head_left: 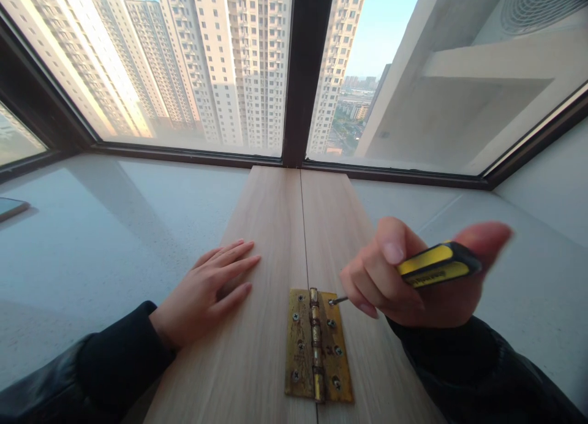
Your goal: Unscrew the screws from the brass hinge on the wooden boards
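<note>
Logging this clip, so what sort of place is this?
Probably a high-rise flat, at a bay-window sill: tower blocks fill the window, and two wooden boards joined by a brass hinge lie on the stone ledge.

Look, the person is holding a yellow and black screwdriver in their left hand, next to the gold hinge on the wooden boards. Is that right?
Not quite. The head view shows the yellow and black screwdriver in the right hand, its tip at the gold hinge. The left hand lies flat on the wooden boards.

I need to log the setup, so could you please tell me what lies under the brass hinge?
Two boards, their seam beneath the hinge pin. The wood beneath its leaves is hidden.
</note>
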A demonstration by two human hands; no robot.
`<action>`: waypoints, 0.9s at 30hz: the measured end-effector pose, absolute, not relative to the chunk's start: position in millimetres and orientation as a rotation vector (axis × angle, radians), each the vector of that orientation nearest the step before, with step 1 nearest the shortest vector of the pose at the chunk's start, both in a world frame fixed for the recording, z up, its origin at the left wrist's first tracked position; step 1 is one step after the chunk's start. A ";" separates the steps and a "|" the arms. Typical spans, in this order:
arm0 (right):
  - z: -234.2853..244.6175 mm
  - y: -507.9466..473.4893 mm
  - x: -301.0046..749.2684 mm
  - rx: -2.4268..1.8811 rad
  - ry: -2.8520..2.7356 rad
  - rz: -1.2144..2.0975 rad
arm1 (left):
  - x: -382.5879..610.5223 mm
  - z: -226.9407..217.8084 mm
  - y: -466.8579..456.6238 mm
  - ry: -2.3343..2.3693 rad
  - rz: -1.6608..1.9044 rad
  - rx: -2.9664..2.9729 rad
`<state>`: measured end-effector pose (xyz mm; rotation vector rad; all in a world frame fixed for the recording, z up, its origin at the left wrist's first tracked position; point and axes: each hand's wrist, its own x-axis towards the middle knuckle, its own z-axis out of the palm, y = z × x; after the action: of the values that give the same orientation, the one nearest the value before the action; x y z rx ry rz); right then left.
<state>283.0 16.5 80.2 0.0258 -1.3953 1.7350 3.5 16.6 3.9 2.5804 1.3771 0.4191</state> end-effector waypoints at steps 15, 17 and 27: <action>77.9 15.4 284.3 0.059 -1.467 1.752 | 3.8 4.5 16.7 1.386 0.380 2.592; 78.7 17.5 286.2 0.017 -1.482 1.728 | 3.5 4.6 16.4 1.382 0.386 2.593; 75.7 21.3 281.6 0.126 -1.369 1.726 | 2.3 2.0 17.9 1.398 0.361 2.593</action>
<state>281.6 21.3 75.7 0.1259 -1.3685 1.7263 2.3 17.9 2.0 2.5933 1.3983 0.3611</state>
